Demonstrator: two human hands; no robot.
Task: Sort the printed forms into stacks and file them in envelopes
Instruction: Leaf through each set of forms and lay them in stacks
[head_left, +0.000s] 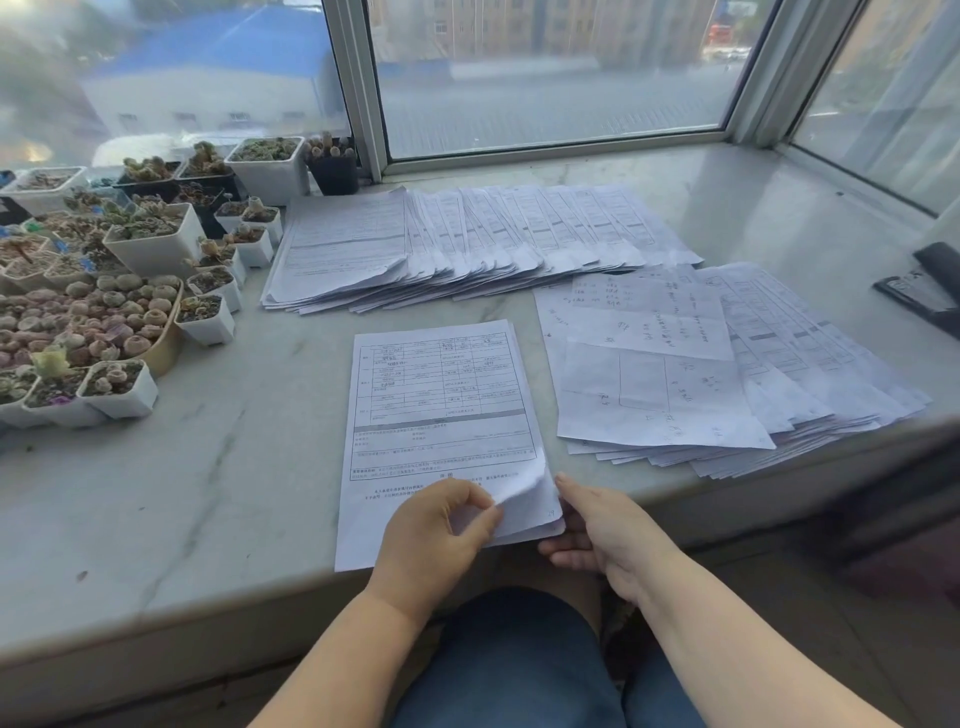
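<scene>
Pinching the curled lower right corner of the top sheet, the left hand (436, 525) lifts it off the small stack of forms (436, 415) lying at the near edge of the marble bench (208, 467); the right hand (605, 530) holds the stack's lower right corner, thumb along the side and fingers curled beneath it. Just right of this stack lies a fanned pile of handwritten sheets (675, 374), and behind it a long fanned row of printed forms (467, 239) spreads below the window (545, 78). Small pots of succulents (104, 291) crowd the bench's left side, and a black stapler (930, 286) sits at far right
</scene>
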